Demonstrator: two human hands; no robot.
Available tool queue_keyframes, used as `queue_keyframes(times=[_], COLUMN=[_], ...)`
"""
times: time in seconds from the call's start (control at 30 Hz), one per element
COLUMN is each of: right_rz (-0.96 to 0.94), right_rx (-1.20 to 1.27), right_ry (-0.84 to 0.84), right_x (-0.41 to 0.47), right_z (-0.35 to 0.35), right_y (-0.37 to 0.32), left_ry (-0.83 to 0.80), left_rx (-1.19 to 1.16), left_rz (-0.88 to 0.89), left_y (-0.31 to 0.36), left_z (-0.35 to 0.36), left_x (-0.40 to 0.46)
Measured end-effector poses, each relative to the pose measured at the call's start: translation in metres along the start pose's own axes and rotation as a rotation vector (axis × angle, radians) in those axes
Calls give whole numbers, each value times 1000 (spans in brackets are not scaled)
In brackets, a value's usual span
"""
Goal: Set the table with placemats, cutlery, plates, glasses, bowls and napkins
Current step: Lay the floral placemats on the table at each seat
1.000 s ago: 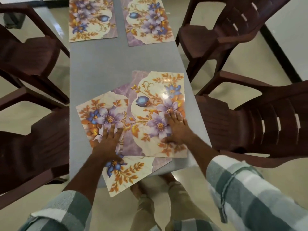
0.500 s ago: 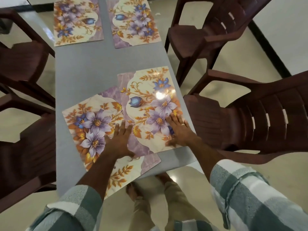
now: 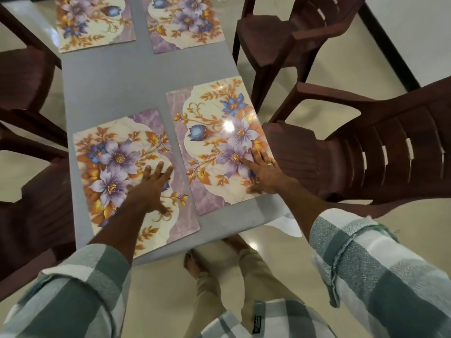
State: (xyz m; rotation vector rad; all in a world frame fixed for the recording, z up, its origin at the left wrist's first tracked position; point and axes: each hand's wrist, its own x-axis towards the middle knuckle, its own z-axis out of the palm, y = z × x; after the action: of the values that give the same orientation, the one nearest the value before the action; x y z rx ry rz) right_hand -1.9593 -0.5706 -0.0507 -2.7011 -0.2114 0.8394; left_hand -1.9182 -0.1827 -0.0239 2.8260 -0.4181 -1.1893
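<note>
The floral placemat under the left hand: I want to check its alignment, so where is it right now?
In the head view the floral placemat lies at the grey table's near left corner, beside, apparently not overlapping, the matching mat under the right hand; the left hand presses it flat.

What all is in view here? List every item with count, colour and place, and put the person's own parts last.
Placemats: four, floral purple, orange and cream. Near left placemat under the left hand, near right placemat under the right hand, far left placemat and far right placemat at the top of the table.
Table: one, grey, centre.
Chairs: four, dark brown plastic. Two on the right, two on the left.
Floor: cream, glossy.
Left hand: flat on the near left placemat.
Right hand: flat on the near right placemat.
Sleeves: checked green and white.
</note>
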Motion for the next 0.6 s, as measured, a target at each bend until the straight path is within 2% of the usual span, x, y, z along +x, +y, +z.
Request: queue_keyframes(times=[0.1, 0.17, 0.3, 0.4, 0.6], right_rz=[-15, -2, 44, 81, 79], right_rx=[-20, -21, -38, -17, -44], right_ry=[-1, -7, -3, 9, 53], right_x=[-14, -26, -43, -42, -34], right_z=[10, 19, 27, 34, 57], right_y=[0, 0, -5, -5, 2], left_ry=[0, 37, 93, 116, 116], left_rx=[94, 167, 61, 147, 142], left_rz=[-23, 32, 167, 158, 143], left_y=[8, 25, 53, 67, 71], left_z=[-6, -6, 12, 29, 34], left_x=[-5, -6, -2, -5, -10])
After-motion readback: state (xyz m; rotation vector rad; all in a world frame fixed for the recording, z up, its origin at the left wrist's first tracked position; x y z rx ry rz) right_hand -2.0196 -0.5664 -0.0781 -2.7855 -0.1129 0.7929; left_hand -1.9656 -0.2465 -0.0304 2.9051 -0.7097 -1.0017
